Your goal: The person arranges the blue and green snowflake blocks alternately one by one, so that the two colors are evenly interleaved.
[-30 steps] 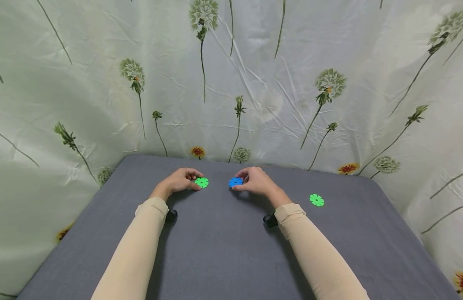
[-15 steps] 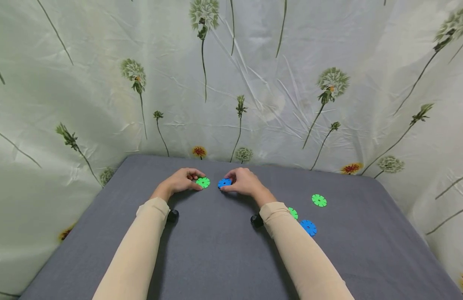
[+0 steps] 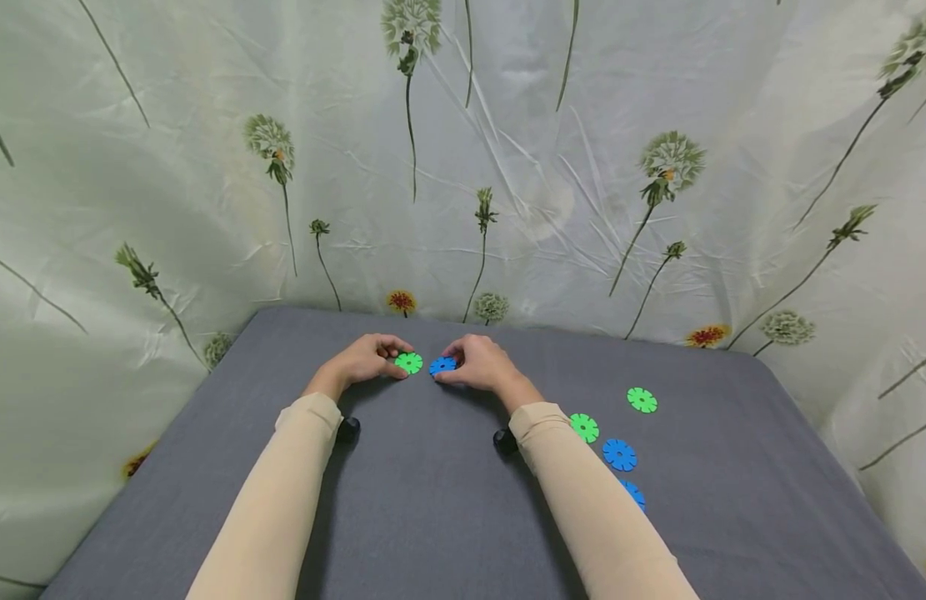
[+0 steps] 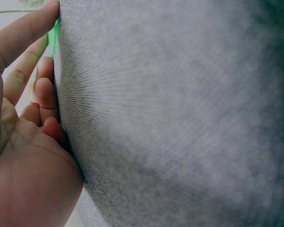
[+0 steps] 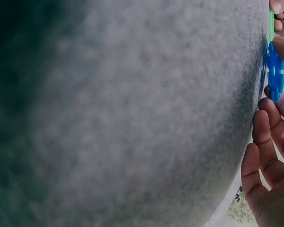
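Observation:
In the head view a flat green notched disc (image 3: 410,363) lies toward the back of the grey table, with my left hand (image 3: 355,362) pinching its left side between thumb and fingers. My right hand (image 3: 481,364) pinches a blue notched disc (image 3: 442,366) just right of it, a narrow gap between the two. Edge-on in the right wrist view, the blue disc (image 5: 275,75) sits between thumb and fingertip, close over the cloth. Only a green sliver of the left disc (image 4: 53,38) shows past the fingers in the left wrist view.
Right of the right sleeve lie a green disc (image 3: 643,400), another green disc (image 3: 585,427) and a blue disc (image 3: 619,455). A second blue disc (image 3: 633,493) is partly hidden by the sleeve. A flower-print curtain (image 3: 553,208) borders the grey table (image 3: 432,500).
My right hand has moved left with the blue disc, up close to the green one. Its sleeve has uncovered a green disc and two blue discs. The left hand has stayed nearly still.

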{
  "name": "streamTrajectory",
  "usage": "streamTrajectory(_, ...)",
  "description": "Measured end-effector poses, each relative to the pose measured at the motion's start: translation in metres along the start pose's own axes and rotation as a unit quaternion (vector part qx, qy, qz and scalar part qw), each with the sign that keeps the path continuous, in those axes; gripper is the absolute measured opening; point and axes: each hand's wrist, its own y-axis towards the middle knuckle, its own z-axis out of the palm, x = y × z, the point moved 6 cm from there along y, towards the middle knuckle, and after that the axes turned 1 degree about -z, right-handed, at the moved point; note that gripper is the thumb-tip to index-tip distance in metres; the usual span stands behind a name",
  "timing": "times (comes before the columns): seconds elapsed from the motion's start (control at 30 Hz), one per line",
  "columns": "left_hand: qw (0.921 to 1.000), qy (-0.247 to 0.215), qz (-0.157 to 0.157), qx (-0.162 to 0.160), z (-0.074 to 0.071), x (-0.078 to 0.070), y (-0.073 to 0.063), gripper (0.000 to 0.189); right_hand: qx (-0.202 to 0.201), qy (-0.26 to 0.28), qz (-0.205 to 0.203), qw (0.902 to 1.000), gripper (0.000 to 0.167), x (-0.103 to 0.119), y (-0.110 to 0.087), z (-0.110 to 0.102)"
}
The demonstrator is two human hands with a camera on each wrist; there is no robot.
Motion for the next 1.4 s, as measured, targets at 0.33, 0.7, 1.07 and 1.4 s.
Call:
streamTrajectory(0.33, 1.0000, 0.004, 0.001, 0.002, -0.0002, -0.0006, -0.0001, 0.045, 0.001, -0.006, 0.000, 1.0000, 0.043, 0.0005, 0.0037, 0.0018)
streamTrajectory(0.7, 1.0000, 0.008, 0.000, 0.001, -0.0001, -0.0010, 0.0009, 0.045, -0.003, -0.011, -0.005, 0.9999, 0.042, 0.0017, 0.0043, 0.0032)
streamTrajectory(1.07, 1.0000, -0.001, -0.010, 0.000, 0.0008, -0.0010, -0.0002, 0.047, 0.010, -0.015, 0.006, 0.9998, 0.041, 0.0037, 0.0047, 0.0054)
streamTrajectory(1.4, 1.0000, -0.001, -0.008, -0.002, 0.0000, -0.0014, -0.0010, 0.046, 0.013, -0.007, 0.013, 0.9998, 0.041, 0.0034, 0.0033, 0.0052)
